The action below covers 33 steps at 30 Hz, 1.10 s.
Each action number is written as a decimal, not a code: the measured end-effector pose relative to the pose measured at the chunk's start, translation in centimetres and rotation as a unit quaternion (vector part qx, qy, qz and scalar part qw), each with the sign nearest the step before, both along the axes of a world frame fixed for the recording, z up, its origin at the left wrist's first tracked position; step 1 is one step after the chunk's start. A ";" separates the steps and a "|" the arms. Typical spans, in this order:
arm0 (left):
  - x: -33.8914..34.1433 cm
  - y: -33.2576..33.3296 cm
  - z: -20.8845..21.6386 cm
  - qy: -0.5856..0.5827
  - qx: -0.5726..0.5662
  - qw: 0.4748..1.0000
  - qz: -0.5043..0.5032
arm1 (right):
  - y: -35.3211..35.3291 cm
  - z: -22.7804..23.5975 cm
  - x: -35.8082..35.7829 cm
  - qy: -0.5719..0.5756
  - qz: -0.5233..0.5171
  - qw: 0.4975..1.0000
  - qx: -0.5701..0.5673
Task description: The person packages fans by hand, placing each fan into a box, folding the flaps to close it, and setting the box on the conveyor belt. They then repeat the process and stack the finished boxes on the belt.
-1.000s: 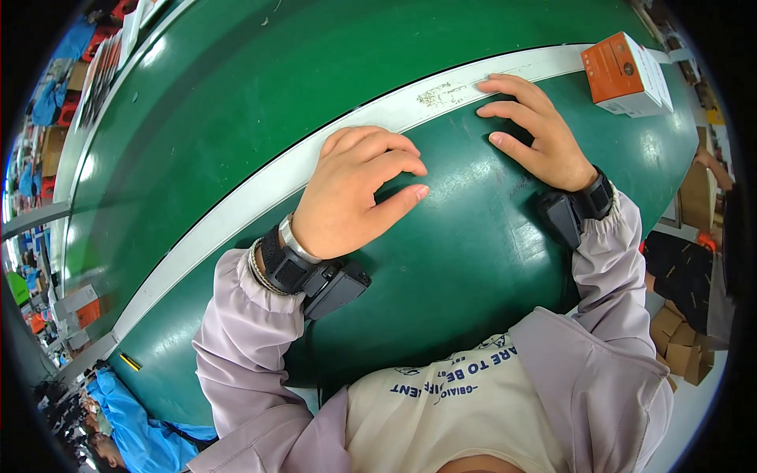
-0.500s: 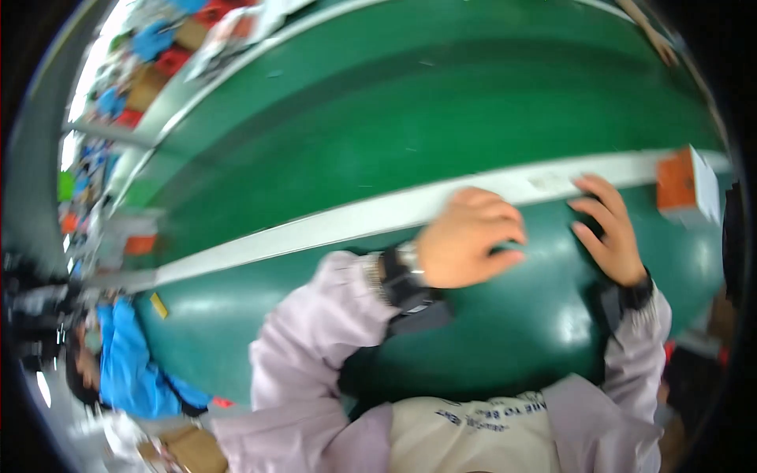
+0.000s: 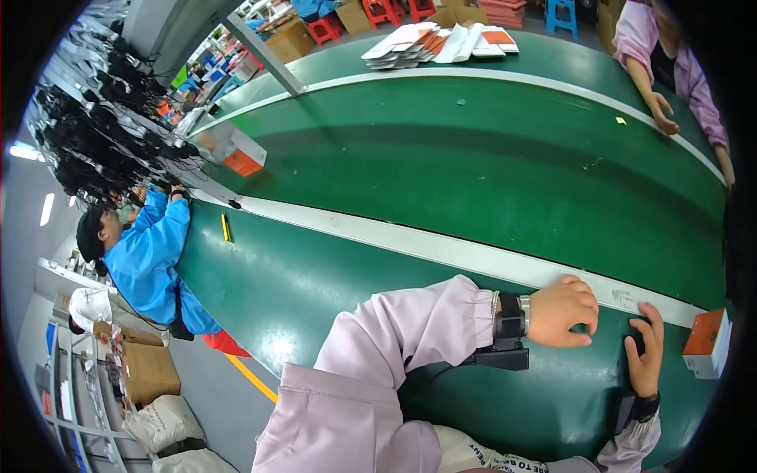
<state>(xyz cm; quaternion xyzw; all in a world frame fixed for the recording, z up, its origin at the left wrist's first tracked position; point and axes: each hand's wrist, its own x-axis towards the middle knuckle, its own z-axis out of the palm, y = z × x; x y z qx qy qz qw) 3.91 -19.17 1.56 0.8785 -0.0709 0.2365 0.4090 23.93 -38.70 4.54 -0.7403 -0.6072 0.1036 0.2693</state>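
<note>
My left hand (image 3: 563, 314) rests at the white rail (image 3: 426, 244) along the table edge, its fingers loosely bent and thumb apart, holding nothing. Farther right, my right hand (image 3: 646, 356) has its fingers spread and touches the rail's near edge with its fingertips; it is empty too. Both wrists wear black straps with small black modules. Close to the right hand, an orange and white box (image 3: 704, 335) stands at the right end of the green table (image 3: 339, 276).
Beyond the rail runs a green belt (image 3: 441, 150), with another orange and white box (image 3: 243, 155) at its left. Flat cartons (image 3: 406, 46) are piled on the far side. A co-worker in blue (image 3: 150, 252) is at left; another person's hand (image 3: 662, 114) hangs far right. A yellow cutter (image 3: 225, 228) lies leftward.
The view has swung to the left and up, bringing in the co-worker, hanging cables and far cartons. Both hands stay empty near the rail.
</note>
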 end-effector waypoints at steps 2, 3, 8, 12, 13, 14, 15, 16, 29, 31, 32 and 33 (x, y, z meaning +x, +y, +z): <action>-0.2 0.4 -0.2 -0.001 0.001 1.000 -0.002 | 0.5 -0.1 -0.1 0.001 0.003 1.000 0.006; -0.3 0.5 -0.1 0.003 -0.002 1.000 -0.001 | 0.5 0.0 -0.2 0.002 0.003 1.000 0.005; -1.1 1.1 0.2 0.015 -0.008 1.000 -0.007 | 0.9 0.0 -1.2 -0.005 0.001 1.000 0.009; -2.1 1.7 0.3 0.019 -0.005 1.000 -0.009 | 1.4 0.0 -2.1 -0.002 -0.003 1.000 0.010; -2.3 1.9 0.3 0.019 -0.003 1.000 -0.010 | 1.6 -0.1 -2.4 -0.002 -0.007 1.000 0.011; -2.6 2.0 0.3 0.019 -0.001 1.000 -0.014 | 1.7 0.0 -2.7 -0.003 -0.006 1.000 0.013; -2.9 2.2 0.3 0.020 -0.003 1.000 -0.014 | 1.9 0.0 -3.1 -0.003 -0.006 1.000 0.015; -3.2 2.3 0.4 0.020 -0.005 1.000 -0.014 | 2.0 0.1 -3.3 -0.004 -0.006 1.000 0.017; -4.5 3.1 0.5 0.025 -0.020 0.999 -0.008 | 2.8 -0.2 -4.6 -0.008 -0.004 1.000 0.023; -4.6 3.1 0.4 0.025 -0.019 0.999 -0.009 | 2.9 -0.1 -4.8 -0.007 -0.005 1.000 0.023; -4.6 3.2 0.4 0.023 -0.017 1.000 -0.008 | 2.9 -0.1 -4.9 -0.007 -0.005 1.000 0.023; -4.6 3.2 0.4 0.022 -0.014 1.000 -0.006 | 3.0 -0.1 -4.9 -0.006 -0.006 1.000 0.023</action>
